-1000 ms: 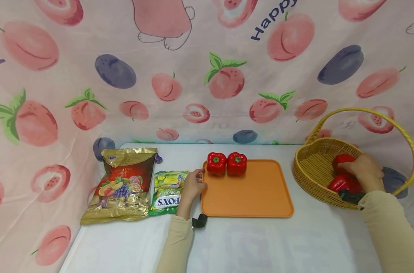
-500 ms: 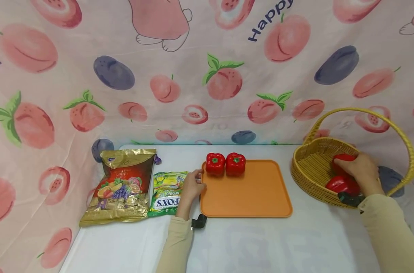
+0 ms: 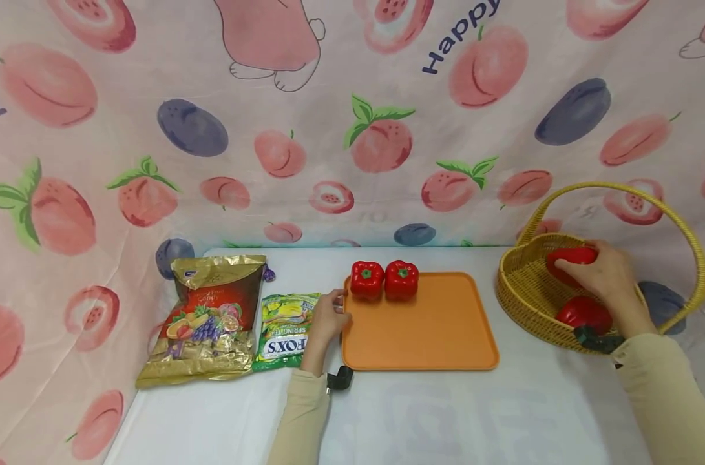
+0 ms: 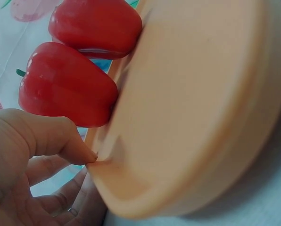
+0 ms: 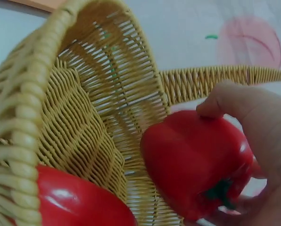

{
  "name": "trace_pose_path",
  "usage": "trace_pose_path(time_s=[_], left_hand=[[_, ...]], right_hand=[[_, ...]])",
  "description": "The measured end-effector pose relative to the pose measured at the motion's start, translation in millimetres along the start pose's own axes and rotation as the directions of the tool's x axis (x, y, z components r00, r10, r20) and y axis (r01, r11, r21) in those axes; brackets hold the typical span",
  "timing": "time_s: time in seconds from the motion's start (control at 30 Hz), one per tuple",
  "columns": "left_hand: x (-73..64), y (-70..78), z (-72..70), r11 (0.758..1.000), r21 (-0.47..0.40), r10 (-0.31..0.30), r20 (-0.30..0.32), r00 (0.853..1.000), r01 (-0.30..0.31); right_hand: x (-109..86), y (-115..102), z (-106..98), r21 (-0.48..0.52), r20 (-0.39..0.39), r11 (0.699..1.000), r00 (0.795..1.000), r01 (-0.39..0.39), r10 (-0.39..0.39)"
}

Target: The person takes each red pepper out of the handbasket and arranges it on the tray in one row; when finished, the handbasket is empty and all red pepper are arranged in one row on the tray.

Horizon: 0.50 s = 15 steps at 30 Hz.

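My right hand (image 3: pixel 605 271) grips a red bell pepper (image 5: pixel 192 155) between thumb and fingers, inside the yellow wicker basket (image 3: pixel 521 310). Another red pepper (image 3: pixel 585 313) lies in the basket, nearer to me. My left hand (image 3: pixel 327 316) pinches the left rim of an orange tray (image 3: pixel 416 336); in the left wrist view the thumb (image 4: pixel 79 146) lies over the rim, with the other fingers below. Two red peppers, one on the left (image 3: pixel 367 279) and one on the right (image 3: pixel 402 279), sit side by side at the tray's back left corner.
Left of the tray lie a green candy bag (image 3: pixel 285 329) and a larger gold-and-brown candy bag (image 3: pixel 203 320). A small purple wrapped candy (image 3: pixel 269 274) lies behind them. The basket's tall handle (image 3: pixel 614 186) arches over its opening. A fruit-print cloth (image 3: pixel 329 155) hangs behind the table.
My right hand has shifted the gripped pepper up and to the left within the basket, away from the other pepper. My left hand stays on the tray rim.
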<state>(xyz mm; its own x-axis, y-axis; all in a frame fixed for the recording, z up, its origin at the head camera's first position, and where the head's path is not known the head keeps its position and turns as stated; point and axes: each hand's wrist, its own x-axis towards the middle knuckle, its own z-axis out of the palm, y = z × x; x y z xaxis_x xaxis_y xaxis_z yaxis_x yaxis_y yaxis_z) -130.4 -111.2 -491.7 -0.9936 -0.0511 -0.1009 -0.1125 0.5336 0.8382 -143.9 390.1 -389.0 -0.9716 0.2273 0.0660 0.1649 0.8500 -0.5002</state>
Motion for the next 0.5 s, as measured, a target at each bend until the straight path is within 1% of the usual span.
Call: trace_pose_path(time_s=[0.17, 0.23, 0.37, 0.5], left_hand=[[-1.2, 2.2, -0.2, 1.000, 0.004, -0.005, 0.001, 1.000, 0.005], [-1.2, 2.7, -0.2, 1.000, 0.005, -0.008, 0.000, 1.000, 0.008], [-1.2, 3.1, 0.2, 1.000, 0.012, -0.018, -0.004, 1.000, 0.018], [-1.1, 4.4, 0.5, 1.000, 0.014, -0.004, -0.005, 1.000, 0.004]], right_hand=[[-2.0, -14, 4, 0.071, 0.022, 0.996, 0.998, -0.052, 0.050], [-2.6, -19, 5, 0.081, 0.029, 0.995, 0.998, -0.050, 0.048], [-3.5, -27, 7, 0.071, 0.023, 0.997, 0.999, 0.032, -0.033], [-4.2, -36, 7, 0.085, 0.031, 0.991, 0.994, 0.104, -0.107]])
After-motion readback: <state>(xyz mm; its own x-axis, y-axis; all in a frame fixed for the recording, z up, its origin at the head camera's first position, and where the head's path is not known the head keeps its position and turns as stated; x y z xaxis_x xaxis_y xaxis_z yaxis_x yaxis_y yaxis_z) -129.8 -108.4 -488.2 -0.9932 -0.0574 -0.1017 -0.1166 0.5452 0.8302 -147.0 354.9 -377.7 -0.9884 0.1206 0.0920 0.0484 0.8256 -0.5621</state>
